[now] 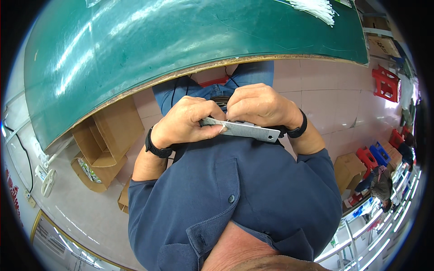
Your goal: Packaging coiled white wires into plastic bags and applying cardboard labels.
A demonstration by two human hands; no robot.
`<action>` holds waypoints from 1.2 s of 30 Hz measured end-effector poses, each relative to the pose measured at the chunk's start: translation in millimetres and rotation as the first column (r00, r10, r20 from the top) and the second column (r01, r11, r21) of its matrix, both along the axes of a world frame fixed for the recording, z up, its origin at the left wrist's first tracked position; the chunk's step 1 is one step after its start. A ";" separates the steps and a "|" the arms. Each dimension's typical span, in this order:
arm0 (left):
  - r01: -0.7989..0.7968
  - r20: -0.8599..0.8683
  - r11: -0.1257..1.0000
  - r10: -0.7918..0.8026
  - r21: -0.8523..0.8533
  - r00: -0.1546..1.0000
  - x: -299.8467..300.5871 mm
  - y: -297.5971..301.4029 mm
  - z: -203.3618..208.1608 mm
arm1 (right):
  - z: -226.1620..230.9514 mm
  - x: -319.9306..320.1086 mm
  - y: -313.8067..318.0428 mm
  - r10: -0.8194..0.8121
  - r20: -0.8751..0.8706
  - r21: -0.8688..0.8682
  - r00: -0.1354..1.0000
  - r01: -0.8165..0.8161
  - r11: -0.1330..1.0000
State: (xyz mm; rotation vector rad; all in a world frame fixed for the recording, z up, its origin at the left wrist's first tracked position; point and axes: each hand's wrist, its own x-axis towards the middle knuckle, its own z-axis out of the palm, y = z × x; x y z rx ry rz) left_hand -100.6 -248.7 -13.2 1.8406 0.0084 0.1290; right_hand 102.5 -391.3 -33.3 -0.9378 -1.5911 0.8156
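Patterned card (253, 132) is in front of my shirt (203, 176), near side of the green table (190, 43). My left hand (187, 118) pinches its left end, closed. My right hand (260, 106) bunches its fingers at the far edge; grip hidden, cannot tell. Judgement: steady, light left pinch avoids bending.

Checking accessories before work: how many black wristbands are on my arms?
2: the left wristband, around the wrist behind the left hand, and the right wristband, around the wrist behind the right hand.
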 end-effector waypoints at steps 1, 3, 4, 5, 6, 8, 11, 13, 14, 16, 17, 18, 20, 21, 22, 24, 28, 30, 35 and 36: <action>-0.009 0.003 1.000 0.009 -0.022 1.000 0.6 0.2 0.6 | 0.3 0.1 0.4 0.007 -0.004 -0.001 1.000 -0.007 1.000; -0.014 -0.039 0.998 0.012 -0.057 0.999 -0.6 0.7 1.9 | 1.0 -1.5 2.8 0.027 -0.001 0.001 1.000 -0.027 1.000; -0.021 -0.083 0.996 0.013 -0.090 0.996 -1.7 1.2 2.7 | 1.4 -2.5 4.8 0.048 0.001 0.004 0.999 -0.048 0.999; -0.029 -0.126 0.992 0.014 -0.123 0.992 -2.0 1.2 3.2 | 1.6 -2.5 5.8 0.068 0.003 0.007 0.998 -0.068 0.998; -0.028 -0.123 0.992 0.013 -0.122 0.992 -1.3 0.1 2.5 | 1.3 -1.0 5.3 0.068 0.006 0.008 0.998 -0.068 0.998; -0.058 -0.092 0.989 0.046 -0.137 0.995 -0.4 -2.9 -0.1 | -0.5 2.9 5.2 0.105 -0.010 -0.032 0.994 -0.105 0.994; -0.063 -0.092 0.990 0.052 -0.128 0.994 -0.8 0.2 1.9 | -0.7 3.1 8.1 0.133 -0.013 -0.050 0.991 -0.133 0.990; -0.040 -0.129 0.994 0.027 -0.099 0.991 -1.1 4.5 3.9 | 0.2 2.2 10.8 0.146 -0.007 -0.049 0.989 -0.146 0.988; -0.039 -0.122 0.995 0.027 -0.095 0.992 -1.1 4.9 3.5 | 0.7 2.0 11.0 0.146 0.000 -0.046 0.989 -0.146 0.988; -0.028 -0.119 0.993 0.014 -0.116 0.993 -2.6 4.4 0.6 | 2.7 1.1 10.9 0.150 -0.021 -0.053 0.989 -0.151 0.987; -0.026 -0.116 0.992 0.011 -0.125 0.993 -2.6 4.6 0.9 | 3.8 2.1 12.2 0.154 -0.030 -0.055 0.988 -0.156 0.986; -0.027 -0.106 0.993 0.015 -0.116 0.994 -2.7 5.6 3.3 | 5.4 3.5 14.5 0.157 -0.019 -0.048 0.987 -0.158 0.986; -0.066 -0.115 0.997 0.060 -0.050 0.992 -5.0 8.9 11.1 | 9.6 6.5 21.1 0.177 -0.066 -0.086 0.982 -0.182 0.980; -0.088 -0.118 0.996 0.086 -0.014 0.989 -6.2 10.5 16.1 | 12.6 8.2 25.5 0.188 -0.089 -0.103 0.978 -0.196 0.975; -0.103 -0.109 0.995 0.103 -0.001 0.989 -9.6 11.6 22.8 | 15.7 12.5 30.6 0.204 -0.078 -0.091 0.976 -0.211 0.973; -0.291 -0.029 0.956 0.292 0.037 0.956 -15.8 15.4 44.2 | 23.9 31.0 36.8 -0.196 0.112 0.041 0.974 0.193 0.980; -0.648 0.219 0.746 0.614 0.152 0.758 -27.5 20.1 80.5 | 33.0 41.0 21.6 -0.644 -0.247 -0.015 0.724 0.662 0.750; -0.752 0.342 0.635 0.677 0.175 0.652 -25.9 24.0 90.0 | 45.4 24.3 19.3 -0.575 -0.232 0.034 0.784 0.598 0.801; -0.786 0.596 0.339 0.517 0.517 0.615 -9.4 33.4 92.5 | 74.5 -31.7 62.0 -0.303 -0.201 -0.229 0.932 0.256 0.939; -0.764 0.613 0.316 0.460 0.563 0.642 -5.8 36.0 89.3 | 73.9 -38.4 70.0 -0.303 -0.199 -0.218 0.932 0.260 0.941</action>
